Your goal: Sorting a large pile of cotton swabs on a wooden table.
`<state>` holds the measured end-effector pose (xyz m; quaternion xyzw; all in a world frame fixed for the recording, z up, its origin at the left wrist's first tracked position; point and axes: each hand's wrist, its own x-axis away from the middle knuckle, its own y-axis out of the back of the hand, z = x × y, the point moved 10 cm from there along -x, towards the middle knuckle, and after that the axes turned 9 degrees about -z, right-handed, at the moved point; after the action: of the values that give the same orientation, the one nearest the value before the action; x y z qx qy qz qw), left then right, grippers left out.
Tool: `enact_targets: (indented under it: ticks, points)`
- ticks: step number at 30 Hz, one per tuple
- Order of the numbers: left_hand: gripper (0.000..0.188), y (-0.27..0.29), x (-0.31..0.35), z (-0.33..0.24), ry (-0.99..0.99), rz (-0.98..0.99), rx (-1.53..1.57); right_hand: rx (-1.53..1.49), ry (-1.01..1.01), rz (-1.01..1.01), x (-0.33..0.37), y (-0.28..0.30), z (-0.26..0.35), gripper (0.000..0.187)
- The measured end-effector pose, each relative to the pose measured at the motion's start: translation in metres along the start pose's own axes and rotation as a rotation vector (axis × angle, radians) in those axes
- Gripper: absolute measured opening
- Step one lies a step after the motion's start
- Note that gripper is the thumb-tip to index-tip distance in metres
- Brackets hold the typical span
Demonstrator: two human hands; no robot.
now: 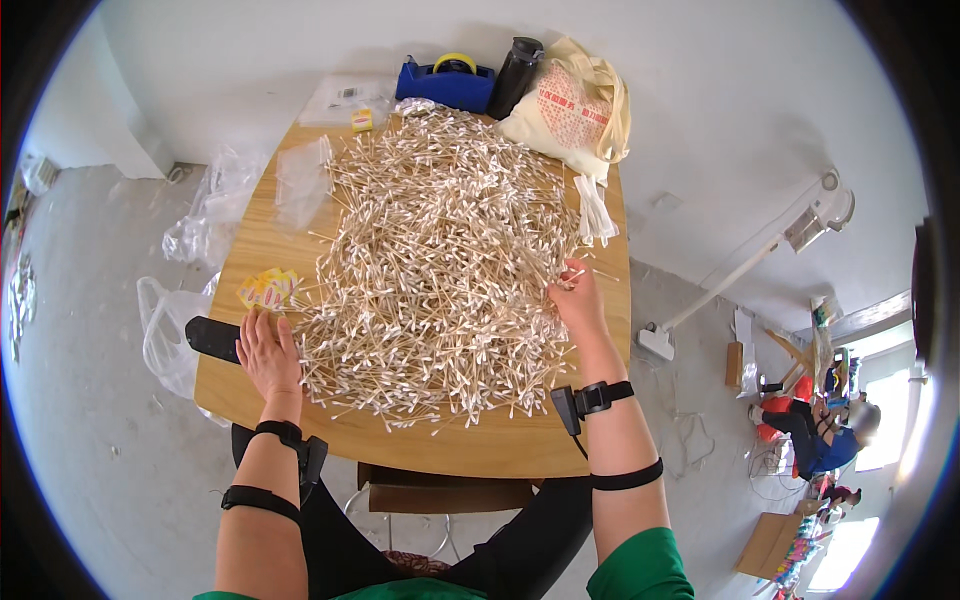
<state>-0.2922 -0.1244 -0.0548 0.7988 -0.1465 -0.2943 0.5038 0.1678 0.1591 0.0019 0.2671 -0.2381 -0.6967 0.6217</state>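
Viewed from my remote post: a broad, loose heap of white-tipped cotton swabs with thin, pale-tan sticks (440, 270) covers most of a light-brown, wood-grained desk with a curved near edge (440, 448). At the heap's near left edge I have the left grip, a bare hand (268, 355), lying palm-down with fingers extended and slightly spread, nothing visibly pinched. Its fingertips are at some small, flat, yellow-and-white packets (268, 288) left of the heap; a flat, black, oblong object (210, 337) lies farther out on that side. At the heap's right edge I have the right grip, likewise bare (578, 302), thumb and fingers bent toward one another; I cannot tell whether a swab is pinched between them. A narrow white bundle (594, 210) lies to the right of the heap's far part.

Handling, in my judgement: each swab is very light, its stick stiff but easily snapped, smooth enough to roll, its cotton ends soft and easily fluffed. The sticks cross at all angles, so a pull from the heap's middle would probably drag neighbours along. I favour the heap's thinner margin, taking a swab at mid-stick with slight pressure, clear of both tips.
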Motion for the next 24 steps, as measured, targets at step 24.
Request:
enact_targets:
  ticks: [24]
  points:
    - [0.049,0.001,-0.001,0.005,0.019,0.006,-0.003,0.129,0.305,-0.064,0.035,0.010,0.050,0.027]
